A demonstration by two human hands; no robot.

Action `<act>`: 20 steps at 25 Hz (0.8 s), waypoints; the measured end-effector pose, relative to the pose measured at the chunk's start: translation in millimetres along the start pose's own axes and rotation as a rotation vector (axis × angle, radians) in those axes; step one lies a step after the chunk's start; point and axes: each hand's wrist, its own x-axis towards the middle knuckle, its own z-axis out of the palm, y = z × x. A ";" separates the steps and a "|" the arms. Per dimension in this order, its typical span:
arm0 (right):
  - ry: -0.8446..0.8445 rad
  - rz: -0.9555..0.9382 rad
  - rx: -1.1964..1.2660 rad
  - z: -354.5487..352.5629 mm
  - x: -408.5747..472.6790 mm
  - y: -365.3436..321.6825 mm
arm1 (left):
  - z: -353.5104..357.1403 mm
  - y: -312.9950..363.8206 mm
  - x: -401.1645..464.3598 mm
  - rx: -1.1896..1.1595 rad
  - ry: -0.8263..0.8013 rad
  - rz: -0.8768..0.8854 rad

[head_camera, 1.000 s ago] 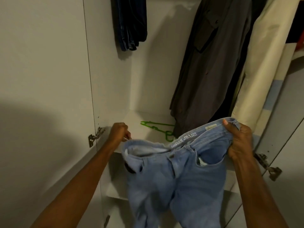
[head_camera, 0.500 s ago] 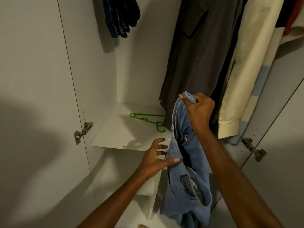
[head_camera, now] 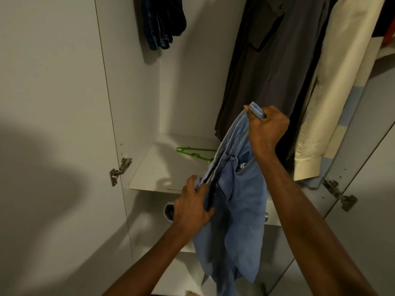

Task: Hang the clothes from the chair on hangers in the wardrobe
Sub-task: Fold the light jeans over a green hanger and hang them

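— Where were the jeans (head_camera: 239,201)?
— In front of the wardrobe shelf (head_camera: 154,174), near the green hanger (head_camera: 193,153).
— And the hands?
— The right hand (head_camera: 266,127) gripped the waistband high; the left hand (head_camera: 192,207) pinched it lower.

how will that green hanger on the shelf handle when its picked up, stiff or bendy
The green hanger looks like thin plastic, so probably light and a bit flexible. It lies flat on the white shelf, so it may slide. The hanging light blue jeans could bow it.
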 end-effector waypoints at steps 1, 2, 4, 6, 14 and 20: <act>-0.013 0.033 0.035 0.4 1.7 -2.4 | 2.4 -10.8 2.1 0.064 -0.034 -0.065; -0.036 0.076 0.082 0.4 2.5 -4.5 | 4.3 -20.0 4.2 0.096 -0.047 -0.114; -0.079 0.152 0.188 -0.2 3.2 -3.2 | 9.4 -35.4 7.8 0.120 -0.031 -0.133; -0.103 0.207 0.279 -2.4 2.5 0.5 | 14.3 -46.9 9.9 0.097 0.012 -0.125; -0.111 0.366 0.358 -17.7 -1.4 28.5 | -28.3 -73.5 27.9 0.046 0.005 -0.091; -0.221 0.467 0.357 -54.8 20.4 65.1 | -97.4 -102.3 55.0 -0.208 -0.204 0.040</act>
